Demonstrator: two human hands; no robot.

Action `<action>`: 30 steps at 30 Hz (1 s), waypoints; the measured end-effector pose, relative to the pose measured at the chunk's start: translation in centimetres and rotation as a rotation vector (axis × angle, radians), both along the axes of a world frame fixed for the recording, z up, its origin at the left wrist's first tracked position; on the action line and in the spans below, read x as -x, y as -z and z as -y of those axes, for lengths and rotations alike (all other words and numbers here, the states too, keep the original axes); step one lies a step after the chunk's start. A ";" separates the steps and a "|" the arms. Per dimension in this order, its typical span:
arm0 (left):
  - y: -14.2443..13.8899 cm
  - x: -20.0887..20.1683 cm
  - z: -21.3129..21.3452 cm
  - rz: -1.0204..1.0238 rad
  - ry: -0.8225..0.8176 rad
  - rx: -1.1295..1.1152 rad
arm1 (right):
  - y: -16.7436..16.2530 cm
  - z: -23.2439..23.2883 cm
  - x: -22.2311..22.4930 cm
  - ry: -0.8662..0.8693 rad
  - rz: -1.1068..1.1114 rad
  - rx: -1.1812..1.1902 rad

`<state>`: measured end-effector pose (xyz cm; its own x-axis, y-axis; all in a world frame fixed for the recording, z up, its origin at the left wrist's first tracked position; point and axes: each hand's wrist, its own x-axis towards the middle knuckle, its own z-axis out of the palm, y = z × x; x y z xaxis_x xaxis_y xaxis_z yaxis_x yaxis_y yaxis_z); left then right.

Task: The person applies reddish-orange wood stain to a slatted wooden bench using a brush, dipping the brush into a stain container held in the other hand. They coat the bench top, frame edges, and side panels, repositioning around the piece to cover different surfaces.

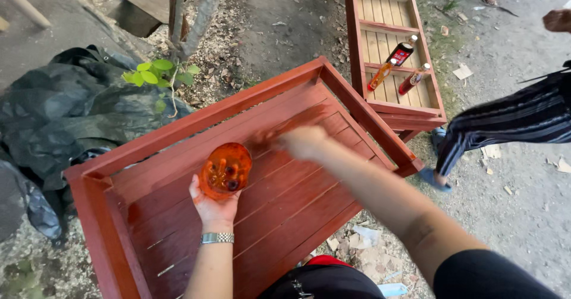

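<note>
My left hand (212,207), with a metal watch on its wrist, holds a clear cup (225,169) of orange-red liquid above a red-stained wooden slatted frame (279,210). My right hand (304,141) is blurred with motion over the frame's slats, near its far right corner. What the right hand grips is too blurred to make out. The frame's wood looks wet and glossy.
A second, partly unstained slatted frame (389,43) lies beyond, with three bottles (399,52) resting on it. Another person's leg in striped trousers (511,123) stands at right. Black plastic sheeting (65,115) and a small tree (184,25) are at left.
</note>
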<state>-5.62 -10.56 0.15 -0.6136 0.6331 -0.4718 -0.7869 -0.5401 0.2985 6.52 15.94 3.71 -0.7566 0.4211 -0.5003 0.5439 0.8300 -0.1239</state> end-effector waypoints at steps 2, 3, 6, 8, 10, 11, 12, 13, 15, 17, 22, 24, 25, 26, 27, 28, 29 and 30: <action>-0.2 0.0 0.0 -0.028 0.002 -0.014 | -0.7 -5.9 -1.4 0.077 -0.167 -0.068; -0.3 0.0 0.2 -0.043 0.003 -0.015 | -0.7 -8.6 -2.6 0.140 -0.119 -0.156; -0.4 -0.1 0.8 -0.004 -0.011 -0.002 | -0.2 -13.6 -5.2 0.252 -0.015 -0.332; -0.2 -0.2 1.0 -0.012 -0.020 0.004 | 1.1 -12.1 -5.3 0.234 -0.047 -0.396; 0.1 -0.3 1.0 -0.002 -0.020 0.000 | 2.5 -7.4 -4.2 0.186 -0.143 -0.447; 0.3 -0.3 0.9 0.008 -0.018 -0.006 | 2.8 -4.8 -3.8 0.132 -0.177 -0.448; 0.5 -0.2 0.7 0.021 -0.011 -0.018 | 3.0 -1.9 -3.2 0.062 -0.179 -0.469; 0.6 -0.2 0.3 0.024 -0.005 -0.022 | 2.9 0.9 -2.7 0.008 -0.133 -0.413; 0.9 -0.2 -0.2 0.033 0.007 -0.026 | 1.6 4.1 -3.1 -0.045 -0.032 -0.292; 1.0 0.0 -1.0 0.032 0.017 -0.041 | -0.5 4.6 -4.1 -0.054 0.064 -0.171; 0.5 0.0 -1.3 0.025 0.030 -0.052 | -3.7 -3.2 -6.5 0.141 -0.027 -0.149; 0.0 0.0 -1.1 0.036 0.017 -0.061 | -2.8 -5.6 -6.3 0.201 -0.011 -0.240; -0.2 0.1 -0.8 0.032 0.010 -0.049 | -2.2 -6.7 -6.2 0.194 -0.028 -0.235; -0.5 0.1 -0.3 0.029 0.002 -0.036 | -1.7 -7.7 -6.1 0.185 -0.044 -0.228; -0.7 0.3 0.2 0.024 -0.006 -0.021 | -1.2 -8.7 -6.2 0.176 -0.062 -0.220; -0.9 0.5 0.7 0.008 -0.013 -0.022 | -1.0 -9.9 -6.4 0.229 0.006 -0.310; -1.0 0.8 1.3 -0.008 -0.024 -0.025 | -0.9 -10.9 -6.8 0.278 0.073 -0.401; -1.1 1.1 1.9 -0.023 -0.033 -0.025 | -1.0 -11.8 -7.2 0.272 0.039 -0.421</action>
